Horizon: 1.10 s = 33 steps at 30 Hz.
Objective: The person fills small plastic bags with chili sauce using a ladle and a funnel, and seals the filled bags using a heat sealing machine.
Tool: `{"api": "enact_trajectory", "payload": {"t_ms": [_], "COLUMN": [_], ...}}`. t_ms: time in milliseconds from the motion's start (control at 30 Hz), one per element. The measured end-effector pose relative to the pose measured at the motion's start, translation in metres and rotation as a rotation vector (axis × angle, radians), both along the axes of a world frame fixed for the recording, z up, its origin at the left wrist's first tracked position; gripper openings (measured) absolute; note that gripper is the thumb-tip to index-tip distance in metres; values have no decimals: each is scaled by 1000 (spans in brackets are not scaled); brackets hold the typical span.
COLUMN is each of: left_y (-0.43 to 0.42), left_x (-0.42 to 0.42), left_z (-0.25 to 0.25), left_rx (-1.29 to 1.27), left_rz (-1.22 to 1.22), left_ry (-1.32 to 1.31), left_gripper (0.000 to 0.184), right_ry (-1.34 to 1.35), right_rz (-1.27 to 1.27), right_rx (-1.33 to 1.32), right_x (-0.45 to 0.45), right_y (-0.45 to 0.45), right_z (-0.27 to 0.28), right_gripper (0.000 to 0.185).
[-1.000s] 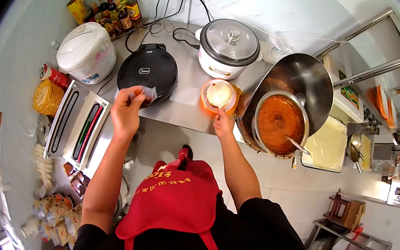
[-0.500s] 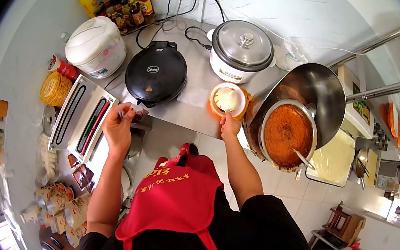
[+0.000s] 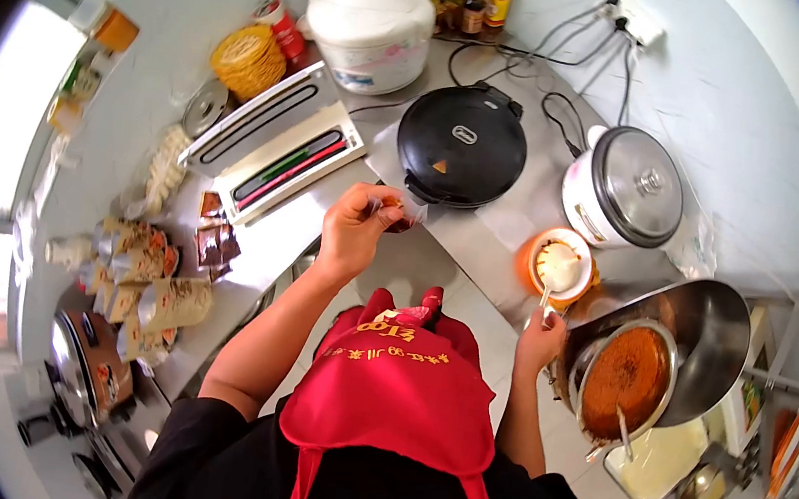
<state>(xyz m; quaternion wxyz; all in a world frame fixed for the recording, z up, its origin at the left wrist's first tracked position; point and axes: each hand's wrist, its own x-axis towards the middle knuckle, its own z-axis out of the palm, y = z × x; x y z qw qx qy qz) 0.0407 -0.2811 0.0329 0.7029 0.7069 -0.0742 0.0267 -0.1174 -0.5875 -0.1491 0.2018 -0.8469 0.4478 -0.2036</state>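
Note:
Pinched in the fingers of my left hand (image 3: 351, 231) is a small clear plastic bag (image 3: 409, 214) with dark red contents, held up near the counter's front edge. My right hand (image 3: 539, 340) is closed around the thin handle of a spoon (image 3: 546, 294). The spoon reaches into an orange tub (image 3: 526, 262) with a white inside, where a pale, creamy mass (image 3: 561, 265) shows. I cannot make out where the spoon's bowl ends and that mass begins.
Behind the hands stand a black electric griddle (image 3: 461, 147) and a rice cooker (image 3: 629, 189). To the left lies an opened bag sealer (image 3: 294, 167), with brown sachets (image 3: 215, 243) nearby. A bowl of red-orange seasoning (image 3: 630, 376) sits by a large steel pot (image 3: 717, 332) at right.
The view has turned left, so the counter items appear farther right. My left hand still holds the bag near the griddle. The spoon's handle now shows between my right hand and the tub.

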Motion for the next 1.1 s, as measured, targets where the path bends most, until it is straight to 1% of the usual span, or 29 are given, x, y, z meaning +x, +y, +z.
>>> {"api": "enact_trajectory", "payload": {"t_ms": [67, 133, 167, 200, 233, 300, 333, 367, 400, 433, 500, 567, 633, 667, 767, 800, 900, 967, 1033, 1100], "left_y": [11, 20, 26, 34, 43, 64, 77, 91, 104, 116, 138, 158, 178, 186, 207, 212, 223, 230, 234, 233], "left_x": [-4, -11, -12, -13, -15, -16, -16, -16, -17, -17, -14, -11, -7, -5, 2, 5, 14, 20, 27, 36], "left_z": [-5, -5, -6, -14, -20, -27, -27, -28, -30, -33, -58, -77, -92, -104, -127, -133, -150, -162, -173, -182], "left_rx": [67, 3, -56, -54, -62, -106, -47, -57, -101, -150, -226, -300, -178, -212, -218, -282, -319, -337, -327, -378], "left_rz": [15, 31, 29, 23, 54, 71, 80, 114, 139, 161, 253, 334, 438, 473, 509, 509, 527, 516, 510, 535], "left_ry": [-26, 54, 110, 117, 120, 163, 159, 159, 252, 346, 315, 291, 378, 389, 445, 444, 532, 555, 670, 734], "left_gripper": [14, 14, 15, 15, 15, 17, 16, 16, 19, 22, 21, 21, 19, 19, 19, 17, 16, 16, 17, 17], "right_ry": [-383, -335, -366, -396, -376, -313, -300, -235, -162, -135, -195, -113, -68, -66, -13, 3, 72, 104, 222, 242], "right_rz": [388, 687, 834, 985, 1012, 1333, 1362, 1355, 1342, 1370, 1220, 1223, 1184, 1174, 1175, 1159, 1145, 1109, 1048, 984], "right_rx": [658, 981, 990, 1002, 1006, 755, 758, 857, 955, 954, 1293, 1229, 1313, 1360, 1362, 1372, 1422, 1462, 1484, 1515], "right_x": [14, 56, 80, 101, 120, 152, 163, 173, 179, 184, 192, 201, 211, 216, 230, 235, 252, 262, 272, 277], "right_y": [41, 92, 115, 135, 152, 185, 199, 212, 224, 239, 269, 291, 313, 324, 349, 355, 365, 368, 369, 370], "right_z": [59, 126, 148, 162, 169, 176, 171, 159, 149, 143, 131, 114, 92, 79, 52, 41, 13, 1, -16, -26], "right_gripper": [27, 30, 30, 30, 30, 26, 26, 22, 19, 19, 17, 16, 13, 12, 11, 10, 10, 10, 10, 10]}}
